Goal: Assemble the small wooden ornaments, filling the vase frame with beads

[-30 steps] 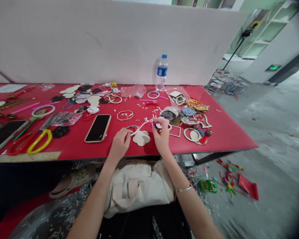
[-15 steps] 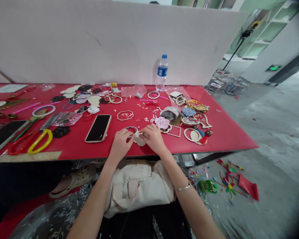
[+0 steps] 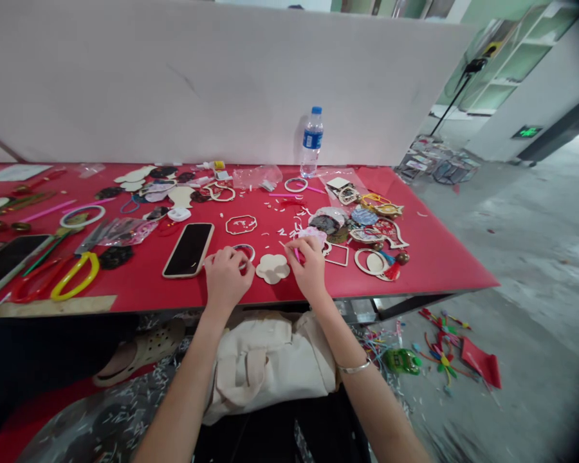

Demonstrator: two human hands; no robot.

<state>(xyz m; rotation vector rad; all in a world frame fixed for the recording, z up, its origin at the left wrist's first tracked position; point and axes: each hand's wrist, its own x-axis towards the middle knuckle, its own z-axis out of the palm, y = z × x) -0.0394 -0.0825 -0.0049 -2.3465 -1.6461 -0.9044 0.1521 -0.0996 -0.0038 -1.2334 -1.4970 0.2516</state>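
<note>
My left hand rests its fingers on a small round ring with red inside, and seems to grip it. A scalloped wooden flower cutout lies flat on the red table between my hands, touching neither. My right hand pinches a thin pink strip in its fingertips. Just above that hand sits a pink flower-patterned piece, partly hidden by my fingers. A black smartphone lies left of my left hand.
Wooden frames, tassels, plastic bags, yellow and red loops and white scraps cover the table. A water bottle stands by the white partition. Below the table edge are a canvas bag and colourful scraps on the concrete floor.
My hands have moved apart from their meeting point over the flower cutout, which now shows fully. The pink flower piece no longer sits free, with my right hand now just below it.
</note>
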